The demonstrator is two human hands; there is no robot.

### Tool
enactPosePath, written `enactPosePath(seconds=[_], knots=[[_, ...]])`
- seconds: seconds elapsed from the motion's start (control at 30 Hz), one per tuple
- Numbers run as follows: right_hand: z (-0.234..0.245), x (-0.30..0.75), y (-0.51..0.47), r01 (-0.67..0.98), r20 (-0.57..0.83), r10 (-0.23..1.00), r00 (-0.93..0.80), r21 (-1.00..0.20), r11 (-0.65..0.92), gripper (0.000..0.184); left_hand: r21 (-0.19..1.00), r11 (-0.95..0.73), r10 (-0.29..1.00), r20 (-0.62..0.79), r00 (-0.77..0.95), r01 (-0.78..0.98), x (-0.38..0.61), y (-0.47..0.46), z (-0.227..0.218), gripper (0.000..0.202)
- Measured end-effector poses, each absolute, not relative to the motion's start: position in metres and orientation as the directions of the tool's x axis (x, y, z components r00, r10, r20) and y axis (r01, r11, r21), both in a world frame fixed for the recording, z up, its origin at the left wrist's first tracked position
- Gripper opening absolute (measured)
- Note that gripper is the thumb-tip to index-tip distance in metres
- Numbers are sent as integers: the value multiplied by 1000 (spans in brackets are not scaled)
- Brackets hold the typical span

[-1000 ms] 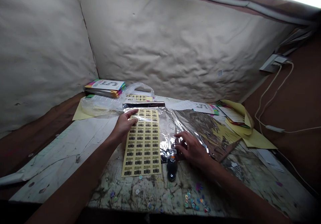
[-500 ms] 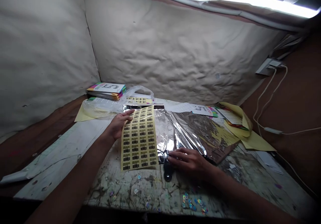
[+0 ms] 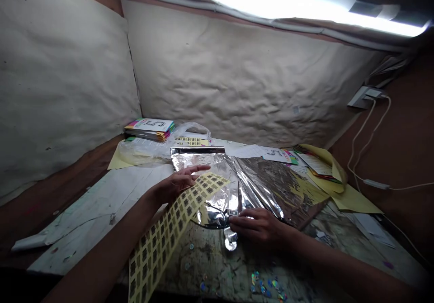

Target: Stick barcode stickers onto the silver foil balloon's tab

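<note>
Barcode label sheet (image 3: 169, 230) hangs above the scarred worktop (image 3: 84, 221), bowing down toward the near edge from the left hand (image 3: 172, 187). Fingers spread, exact pinch hidden, can't tell if it's clamped. Sheet looks light and floppy, likely best held along a long edge. Right hand (image 3: 261, 227) lies with fingers together on the crinkled foil bag (image 3: 217, 190), grip unclear. Foil looks thin and slippery, easiest taken at its stiffer top strip.
</note>
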State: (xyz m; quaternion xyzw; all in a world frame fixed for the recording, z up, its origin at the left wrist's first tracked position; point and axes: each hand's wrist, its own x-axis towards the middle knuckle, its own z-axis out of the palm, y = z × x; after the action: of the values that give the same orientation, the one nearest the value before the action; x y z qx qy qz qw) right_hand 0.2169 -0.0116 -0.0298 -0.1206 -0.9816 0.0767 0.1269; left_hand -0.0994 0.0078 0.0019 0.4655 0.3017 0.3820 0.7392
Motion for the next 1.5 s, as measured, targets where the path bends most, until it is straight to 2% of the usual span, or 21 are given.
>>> enactPosePath(seconds=[0.1,0.2,0.27,0.33,0.43,0.53,0.67,0.73,0.8,0.93,1.07,1.2,1.33,1.43,1.5], knots=[[-39,217,-7,253,285,334,-899,-285,925,26,947,258,836,-120,535,-191,-91,3,5,50],[-38,214,3,314,257,502,-826,-529,788,16,972,228,765,-149,626,-48,-83,-3,8,46],[-31,211,11,324,148,591,-793,-719,614,20,977,190,682,-201,703,95,-78,-8,10,49],[-24,209,20,317,0,643,-766,-870,377,30,964,139,597,-263,758,226,-73,-13,10,55],[-20,205,32,298,-162,732,-662,-953,59,41,935,17,544,-305,782,354,-65,-19,5,62],[-22,201,40,290,-192,788,-585,-957,-18,45,870,-195,623,-247,742,453,-57,-22,-4,68],[-8,200,65,409,-190,730,-657,-903,134,47,785,-331,684,-182,706,523,-51,-24,-13,77],[11,198,93,551,-221,706,-673,-787,278,47,767,-332,681,-209,702,550,-50,-24,-15,79],[36,193,133,672,-221,740,-635,-630,389,42,750,-319,683,-242,690,579,-49,-24,-14,80],[81,167,217,787,-126,845,-519,-456,415,26,736,-307,689,-266,675,604,-49,-24,-12,80],[95,126,259,877,68,932,-356,-322,358,22,728,-303,685,-282,672,615,-49,-22,-12,81],[68,92,253,895,195,941,-276,-306,325,31,800,-240,675,-269,687,549,-52,-19,-11,78],[42,87,234,863,160,932,-326,-351,363,29,948,-4,738,-213,641,319,-57,-13,-10,70],[45,101,217,815,182,916,-358,-417,402,27,994,38,900,-79,429,103,-60,-4,-10,68],[52,114,198,777,211,902,-377,-457,433,31,1000,29,962,-28,271,-1,-63,2,-11,71]])
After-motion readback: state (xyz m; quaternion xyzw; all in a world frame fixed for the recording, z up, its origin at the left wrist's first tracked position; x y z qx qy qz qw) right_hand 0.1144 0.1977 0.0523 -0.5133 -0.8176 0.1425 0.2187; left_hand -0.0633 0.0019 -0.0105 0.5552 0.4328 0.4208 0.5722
